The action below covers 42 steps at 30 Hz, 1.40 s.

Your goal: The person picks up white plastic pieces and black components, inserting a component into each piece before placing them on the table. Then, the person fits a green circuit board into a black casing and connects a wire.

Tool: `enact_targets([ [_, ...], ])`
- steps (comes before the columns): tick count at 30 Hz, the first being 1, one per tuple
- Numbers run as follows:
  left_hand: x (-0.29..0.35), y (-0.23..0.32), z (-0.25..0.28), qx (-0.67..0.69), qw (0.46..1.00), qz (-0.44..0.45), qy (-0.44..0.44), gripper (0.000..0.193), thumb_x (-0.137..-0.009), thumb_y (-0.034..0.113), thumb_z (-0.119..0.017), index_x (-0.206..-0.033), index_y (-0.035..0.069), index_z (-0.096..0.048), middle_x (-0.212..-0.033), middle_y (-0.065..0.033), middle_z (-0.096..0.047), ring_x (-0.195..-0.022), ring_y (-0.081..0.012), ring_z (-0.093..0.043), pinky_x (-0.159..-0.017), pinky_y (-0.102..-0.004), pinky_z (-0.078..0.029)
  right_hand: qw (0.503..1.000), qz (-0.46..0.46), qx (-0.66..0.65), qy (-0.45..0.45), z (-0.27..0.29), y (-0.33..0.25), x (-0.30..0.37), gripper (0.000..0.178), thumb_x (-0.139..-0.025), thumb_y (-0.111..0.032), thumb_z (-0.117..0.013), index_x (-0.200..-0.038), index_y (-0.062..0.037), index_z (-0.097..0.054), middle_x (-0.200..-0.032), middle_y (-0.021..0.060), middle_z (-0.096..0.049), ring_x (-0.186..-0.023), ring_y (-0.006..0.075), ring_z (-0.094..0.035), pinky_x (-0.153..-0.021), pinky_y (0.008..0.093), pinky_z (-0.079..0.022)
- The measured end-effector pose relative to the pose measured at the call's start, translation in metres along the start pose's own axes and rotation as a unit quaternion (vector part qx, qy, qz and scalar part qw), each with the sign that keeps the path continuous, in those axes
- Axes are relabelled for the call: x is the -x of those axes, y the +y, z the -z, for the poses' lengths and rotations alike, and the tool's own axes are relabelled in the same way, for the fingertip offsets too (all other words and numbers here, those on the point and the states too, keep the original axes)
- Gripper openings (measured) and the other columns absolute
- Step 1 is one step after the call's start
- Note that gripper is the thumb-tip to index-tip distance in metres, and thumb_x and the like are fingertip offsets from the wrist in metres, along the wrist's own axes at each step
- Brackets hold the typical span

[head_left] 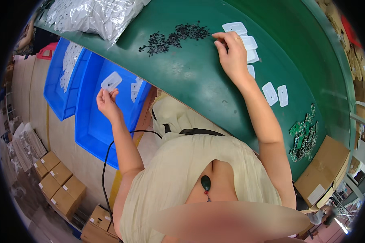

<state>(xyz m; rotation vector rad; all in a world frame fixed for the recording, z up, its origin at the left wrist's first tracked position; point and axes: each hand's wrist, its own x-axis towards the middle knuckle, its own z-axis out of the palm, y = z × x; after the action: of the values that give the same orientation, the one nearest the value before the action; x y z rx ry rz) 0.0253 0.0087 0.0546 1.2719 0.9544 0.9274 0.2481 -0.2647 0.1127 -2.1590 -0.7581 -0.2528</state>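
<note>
My left hand (108,103) pinches the lower edge of a white translucent plastic cover (111,81), held up over a blue bin (94,139). A small dark spot shows near the middle of the cover. On the green table (182,75), my right hand (233,54) hovers beside a row of similar white covers (234,28), partly hiding some of them. Its thumb and forefinger are apart, pointing left toward a loose pile of small black parts (176,37). I see nothing plainly held between those fingers.
A clear bag of white pieces (91,16) lies at the far left of the table. Green circuit boards (304,135) are heaped at the right near an open cardboard box (322,170). A second blue bin (63,101) holds white pieces. A black cable (105,174) hangs by my left arm.
</note>
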Motion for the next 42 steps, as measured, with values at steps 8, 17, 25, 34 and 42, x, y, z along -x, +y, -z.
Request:
enact_targets([
  [8,-0.053,-0.178,0.064,-0.155,0.961,0.201,0.113,0.01,-0.083,0.003,-0.049,-0.088,-0.005,-0.051,-0.078,-0.014,-0.058,-0.05,-0.0203,-0.058,-0.042,-0.029,-0.049,0.998,-0.038,0.038,-0.025,-0.024,0.019,-0.021,0.009,-0.072,-0.003,-0.058,-0.081,-0.0016,-0.058,-0.081,0.0123,-0.053,-0.082,0.0296,-0.051,-0.071,0.0373,-0.044],
  [17,-0.141,-0.371,0.176,-0.34,0.831,0.431,-0.097,0.008,-0.071,0.003,-0.051,-0.069,0.0,-0.058,-0.061,-0.0117,-0.056,-0.052,-0.0245,-0.054,-0.045,-0.0392,-0.041,1.0,0.014,0.01,-0.004,-0.017,0.013,-0.007,0.009,-0.075,-0.001,-0.056,-0.083,0.0003,-0.051,-0.078,0.0151,-0.053,-0.073,0.0303,-0.053,-0.064,0.0371,-0.043],
  [25,-0.091,-0.205,0.065,-0.363,0.881,0.302,0.039,0.014,-0.069,0.002,-0.052,-0.081,-0.003,-0.055,-0.07,-0.0169,-0.058,-0.06,-0.0289,-0.057,-0.051,-0.043,-0.044,0.977,-0.154,-0.145,-0.006,0.056,-0.015,0.076,0.012,-0.082,-0.001,-0.053,-0.094,-0.0016,-0.055,-0.081,0.0063,-0.054,-0.069,0.0122,-0.051,-0.062,0.0243,-0.044],
  [34,0.066,0.045,-0.127,-0.111,0.919,-0.332,-0.181,0.023,-0.079,0.0,-0.05,-0.101,0.0,-0.054,-0.096,-0.0105,-0.055,-0.087,-0.0199,-0.052,-0.074,-0.0313,-0.043,0.964,-0.24,-0.103,0.055,0.119,-0.007,0.15,0.008,-0.078,0.002,-0.055,-0.086,-0.0001,-0.055,-0.078,0.0098,-0.055,-0.064,0.0202,-0.054,-0.057,0.0292,-0.044],
  [42,0.228,0.049,-0.255,-0.191,0.527,-0.533,-0.634,0.044,-0.068,0.002,-0.062,-0.11,0.004,-0.051,-0.113,-0.0117,-0.05,-0.105,-0.0289,-0.046,-0.084,-0.0378,-0.04,0.942,-0.273,-0.067,0.183,0.147,0.006,0.178,0.004,-0.079,0.002,-0.056,-0.083,0.0007,-0.057,-0.077,0.0063,-0.056,-0.057,0.0101,-0.053,-0.05,0.022,-0.044],
])
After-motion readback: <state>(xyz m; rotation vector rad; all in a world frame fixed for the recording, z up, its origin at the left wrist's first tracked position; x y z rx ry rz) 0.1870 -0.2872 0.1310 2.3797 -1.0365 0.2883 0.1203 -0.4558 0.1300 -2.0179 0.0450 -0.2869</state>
